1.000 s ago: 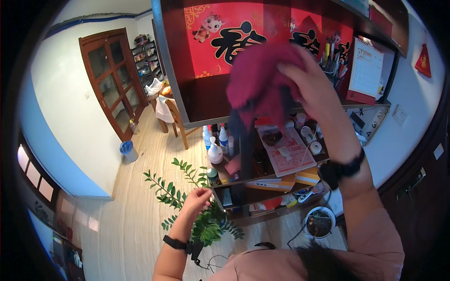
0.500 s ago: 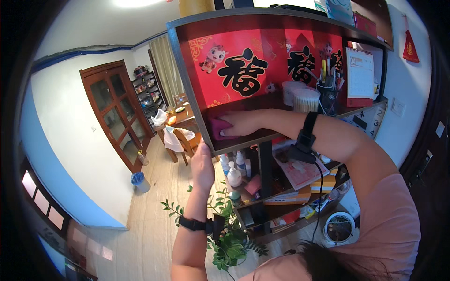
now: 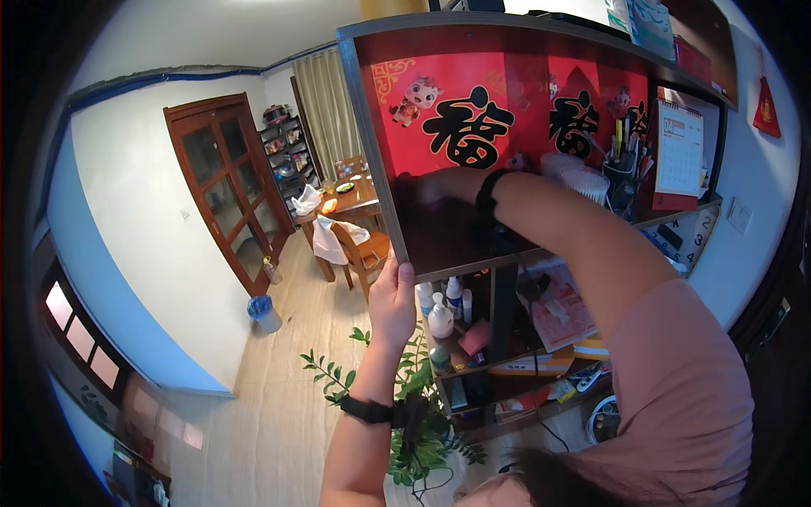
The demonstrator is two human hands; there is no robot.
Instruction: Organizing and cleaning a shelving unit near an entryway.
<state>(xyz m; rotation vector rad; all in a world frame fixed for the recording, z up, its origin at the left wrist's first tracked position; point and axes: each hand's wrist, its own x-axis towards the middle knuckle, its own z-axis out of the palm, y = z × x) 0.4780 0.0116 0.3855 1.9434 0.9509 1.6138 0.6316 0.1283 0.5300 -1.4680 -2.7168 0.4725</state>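
Observation:
My right arm reaches across the open compartment of a dark wooden shelf unit [image 3: 370, 152]. My right hand [image 3: 436, 188] is deep in its left back corner, shadowed and blurred, closed on a magenta cloth [image 3: 412, 196] that shows only as a dim purplish patch. Outside, my left hand [image 3: 395, 296] grips the unit's lower left corner, thumb on the front edge. Behind the right arm stand round tubs of cotton swabs [image 3: 585, 182] and a black pen holder [image 3: 621, 179]. Red panels [image 3: 405, 152] with black characters line the back.
A desk calendar [image 3: 678, 152] stands at the compartment's right. Lower shelves hold a white pump bottle [image 3: 440, 318], other bottles and papers [image 3: 562, 313]. A leafy plant [image 3: 414, 448] grows below my left wrist. Farther left are a bin [image 3: 264, 314], a chair [image 3: 359, 253] and a dining table [image 3: 359, 196].
My right hand has moved from the compartment's front left floor toward the back corner, taking the cloth into shadow. My left hand keeps its hold on the corner. The view has shifted slightly.

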